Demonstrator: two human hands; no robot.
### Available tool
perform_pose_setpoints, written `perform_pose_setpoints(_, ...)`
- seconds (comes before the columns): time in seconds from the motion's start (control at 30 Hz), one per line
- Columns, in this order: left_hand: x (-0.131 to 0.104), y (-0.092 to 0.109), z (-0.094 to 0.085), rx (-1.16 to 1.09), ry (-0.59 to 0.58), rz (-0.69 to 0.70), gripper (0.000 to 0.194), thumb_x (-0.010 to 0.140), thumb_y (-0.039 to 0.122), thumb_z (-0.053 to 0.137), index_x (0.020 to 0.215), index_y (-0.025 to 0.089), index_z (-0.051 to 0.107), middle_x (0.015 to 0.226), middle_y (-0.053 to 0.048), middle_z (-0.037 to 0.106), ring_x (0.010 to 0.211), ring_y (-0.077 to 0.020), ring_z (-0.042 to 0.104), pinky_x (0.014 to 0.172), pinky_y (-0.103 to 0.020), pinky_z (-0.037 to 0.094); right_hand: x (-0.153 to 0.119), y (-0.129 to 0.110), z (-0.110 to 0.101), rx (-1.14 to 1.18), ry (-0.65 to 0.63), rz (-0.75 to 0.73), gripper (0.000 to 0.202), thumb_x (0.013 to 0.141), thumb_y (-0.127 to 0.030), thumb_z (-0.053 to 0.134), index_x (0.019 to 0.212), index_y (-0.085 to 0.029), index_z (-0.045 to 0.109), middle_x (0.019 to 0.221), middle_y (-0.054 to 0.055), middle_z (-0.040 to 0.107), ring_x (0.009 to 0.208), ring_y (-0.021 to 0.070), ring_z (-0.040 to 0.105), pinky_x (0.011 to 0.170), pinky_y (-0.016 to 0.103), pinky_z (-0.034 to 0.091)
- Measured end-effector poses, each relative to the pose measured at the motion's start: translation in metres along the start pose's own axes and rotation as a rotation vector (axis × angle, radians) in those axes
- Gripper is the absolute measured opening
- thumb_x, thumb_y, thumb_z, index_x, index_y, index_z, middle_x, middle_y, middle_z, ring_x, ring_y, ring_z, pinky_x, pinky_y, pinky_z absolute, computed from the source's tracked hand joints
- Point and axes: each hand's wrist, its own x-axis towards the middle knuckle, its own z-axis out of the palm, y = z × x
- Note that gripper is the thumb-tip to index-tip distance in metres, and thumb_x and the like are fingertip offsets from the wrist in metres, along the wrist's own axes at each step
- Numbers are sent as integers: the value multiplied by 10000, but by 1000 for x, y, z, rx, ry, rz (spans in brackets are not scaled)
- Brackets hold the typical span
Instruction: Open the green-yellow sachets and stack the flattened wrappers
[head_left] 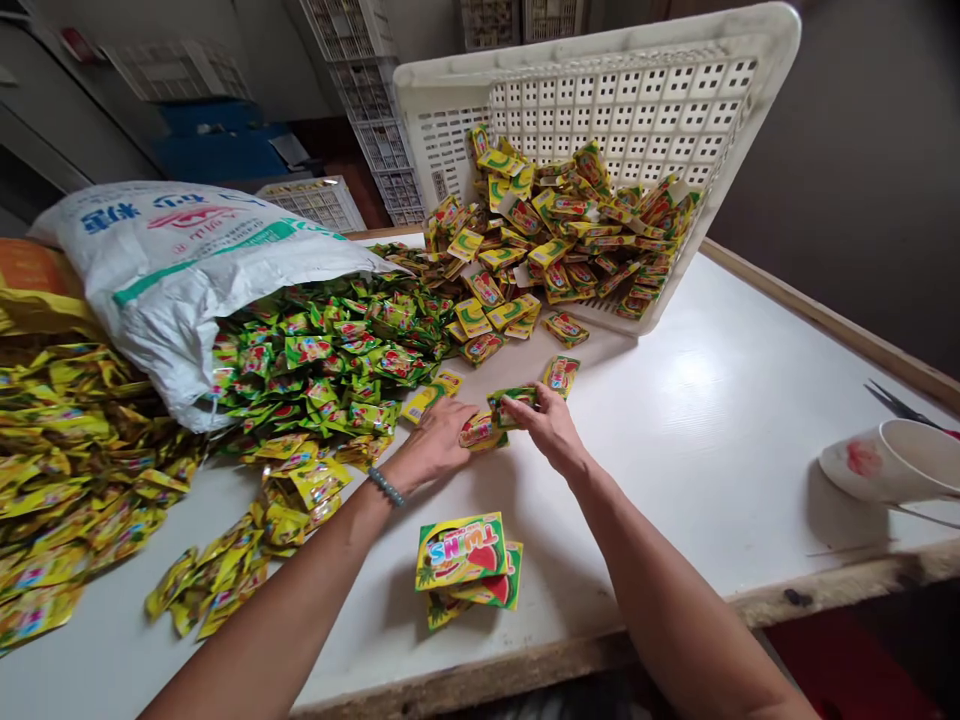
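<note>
My left hand point(442, 438), with a beaded bracelet at the wrist, has its fingers closed on a small yellow box point(480, 431). Close beside it, my right hand point(547, 425) pinches a green packet point(513, 406) that overlaps the box. Just beyond my right hand lies another small box point(561, 375). A yellow box point(429, 398) rests behind my left hand. Between my forearms, flat boxes marked TWINS point(461, 552) are stacked askew. Green packets point(322, 350) are heaped to the left of my hands.
A tipped white basket point(637, 110) spills small boxes point(555, 240) at the back. On the left are a white sack point(180, 250) and yellow packets point(67, 480). A cup point(870, 465) and scissors point(900, 402) lie at the right of the white table point(690, 440). Crates stand behind.
</note>
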Motion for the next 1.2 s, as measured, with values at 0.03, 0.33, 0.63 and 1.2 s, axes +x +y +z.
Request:
perform_pose_setpoints(0.03,-7,1,-5,74,-42,66,390,602,134,660,982,218,688,959,-70,684,1025,-311,559,939,-390,430,-1,1,1,-30,-87,32,342,711,-471,714,784,-171,566,716,2,591,662,139,534,596,254,424)
perform_pose_setpoints(0.33,-53,-9,0,-92,522,-280,498,765,383,710,1190,165,573,1245,-181,624,1180,-318,578,1009,-471,446,-10,-2,19,342,-193,274,494,518,-448,871,758,-153,556,715,16,646,658,149,612,648,279,483)
perform_pose_setpoints(0.63,-58,-23,4,-708,544,-391,572,677,458,782,1107,161,548,897,-84,738,805,-226,697,733,-330,541,-21,2,35,210,-294,153,443,627,-478,824,824,-160,586,731,7,640,683,141,603,671,273,479)
perform_pose_setpoints(1.2,-72,-25,4,-770,121,-372,401,738,471,765,951,157,635,893,-64,721,737,-189,673,689,-295,545,-7,-11,12,-270,-293,-44,243,756,-394,652,829,-170,593,723,7,605,680,143,525,646,261,412)
